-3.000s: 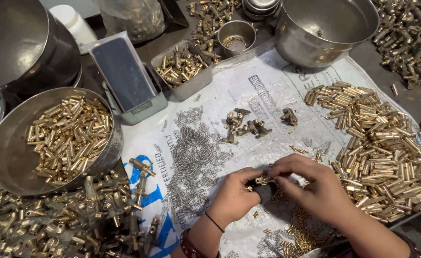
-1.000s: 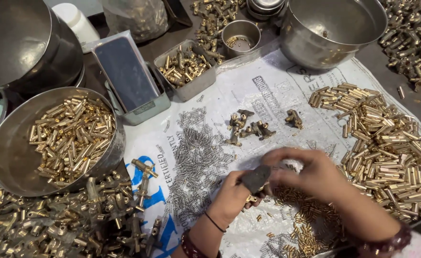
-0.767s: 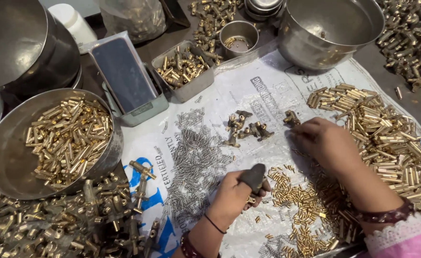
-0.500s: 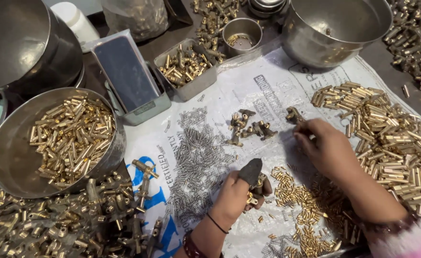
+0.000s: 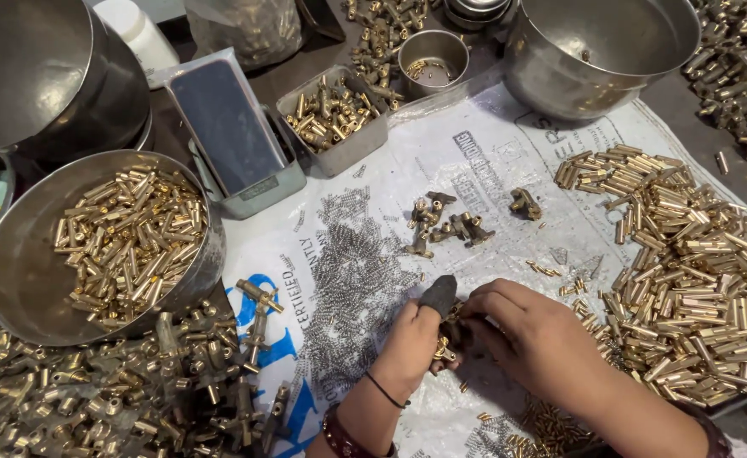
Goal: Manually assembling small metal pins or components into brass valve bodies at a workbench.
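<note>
My left hand (image 5: 411, 339) grips a small brass fitting (image 5: 444, 349), its thumb covered by a dark grey cap (image 5: 438, 294). My right hand (image 5: 530, 335) meets it from the right, fingertips pinched at the same fitting. Both hands hover over a printed white sheet (image 5: 484, 161). A grey pile of tiny springs (image 5: 352, 263) lies just left of the hands. A few assembled brass valve pieces (image 5: 445, 225) sit beyond them. A big heap of brass tubes (image 5: 687, 263) spreads on the right.
A steel bowl of brass tubes (image 5: 123, 242) stands at left, above a heap of brass valve bodies (image 5: 136, 382). A small tray of brass parts (image 5: 332, 114), a dark phone on a tin (image 5: 225, 127), a small steel cup (image 5: 433, 55) and a large steel bowl (image 5: 602, 47) line the back.
My right hand reached out to the brass pieces on the right, then came back to the left hand. Both hands are together again on the fitting.
</note>
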